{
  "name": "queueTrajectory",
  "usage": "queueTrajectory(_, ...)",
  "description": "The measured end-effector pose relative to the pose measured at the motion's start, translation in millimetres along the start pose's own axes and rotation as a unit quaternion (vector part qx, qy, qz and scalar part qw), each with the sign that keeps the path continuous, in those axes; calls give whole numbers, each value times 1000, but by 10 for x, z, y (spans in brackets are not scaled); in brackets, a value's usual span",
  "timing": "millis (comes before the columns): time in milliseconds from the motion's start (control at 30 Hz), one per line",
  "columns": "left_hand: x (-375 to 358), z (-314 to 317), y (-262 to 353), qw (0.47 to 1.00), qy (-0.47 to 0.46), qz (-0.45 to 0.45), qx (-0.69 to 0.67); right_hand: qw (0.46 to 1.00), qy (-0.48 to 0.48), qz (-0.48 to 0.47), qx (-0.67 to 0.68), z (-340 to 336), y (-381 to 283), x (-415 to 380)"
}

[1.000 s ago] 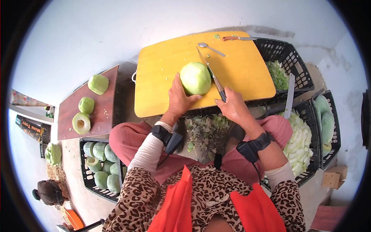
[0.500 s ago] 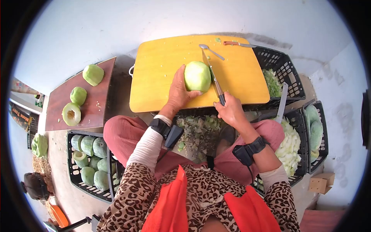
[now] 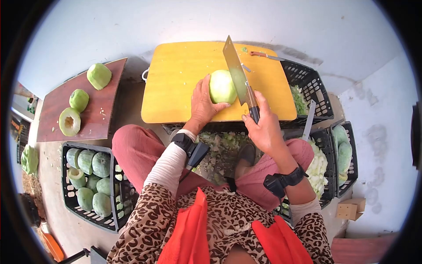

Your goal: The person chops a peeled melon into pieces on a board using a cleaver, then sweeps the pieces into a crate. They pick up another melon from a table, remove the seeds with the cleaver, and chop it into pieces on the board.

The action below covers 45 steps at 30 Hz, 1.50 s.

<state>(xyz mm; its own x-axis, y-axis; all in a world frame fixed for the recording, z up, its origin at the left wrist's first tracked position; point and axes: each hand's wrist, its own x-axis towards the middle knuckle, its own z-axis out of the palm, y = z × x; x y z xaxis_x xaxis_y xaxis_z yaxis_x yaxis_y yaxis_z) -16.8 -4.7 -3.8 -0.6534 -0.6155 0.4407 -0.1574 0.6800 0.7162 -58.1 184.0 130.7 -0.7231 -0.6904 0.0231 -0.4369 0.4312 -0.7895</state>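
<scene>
A peeled pale green melon [image 3: 222, 86] rests on the yellow board [image 3: 176, 66]. My left hand [image 3: 203, 102] is pressed against the melon's left and lower side, fingers curved round it. In my right hand [image 3: 263, 125] is the dark handle of a wide-bladed cleaver [image 3: 236, 68]. The blade points away from me, its flat face showing, just right of the melon. Partly covered by the blade, a spoon [image 3: 246, 67] lies on the board. A small knife with a brown handle [image 3: 258, 54] lies at the board's far right edge.
Three peeled melon pieces lie on a brown board [image 3: 94, 105] at the left. Below it, a black crate [image 3: 115, 193] holds several green melons. Crates with cut pieces [image 3: 317, 165], shreds [image 3: 299, 100] and melons [image 3: 344, 152] stand at the right. Scraps [image 3: 215, 154] litter the floor.
The cleaver has turned from nearly edge-on to show its broad face and is raised. My right hand has rotated with it. My left hand stays on the melon. The whole view has shifted slightly.
</scene>
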Motion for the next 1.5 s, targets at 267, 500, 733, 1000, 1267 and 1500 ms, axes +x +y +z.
queueTrajectory(267, -1, -6, 31, 1000, 2, -15, 5, 999, -33, -20, -16, 17, -40, -20)
queueTrajectory(500, -1, -18, 54, 1000, -2, -12, 11, 998, -63, 1, -29, -29, -109, -7)
queueTrajectory(733, -9, 7, 72, 999, -6, -15, 46, 991, -36, -111, -65, -16, -81, -20)
queueTrajectory(1000, -91, 174, 207, 997, 18, -67, 44, 995, -95, -8, -35, -117, -110, 134)
queueTrajectory(1267, -84, 13, -52, 996, -56, -69, 5, 992, -81, -49, -79, -84, -145, 94)
queueTrajectory(1500, -101, -12, -44, 997, -40, -62, 0, 994, -69, -23, -84, -89, -200, 89)
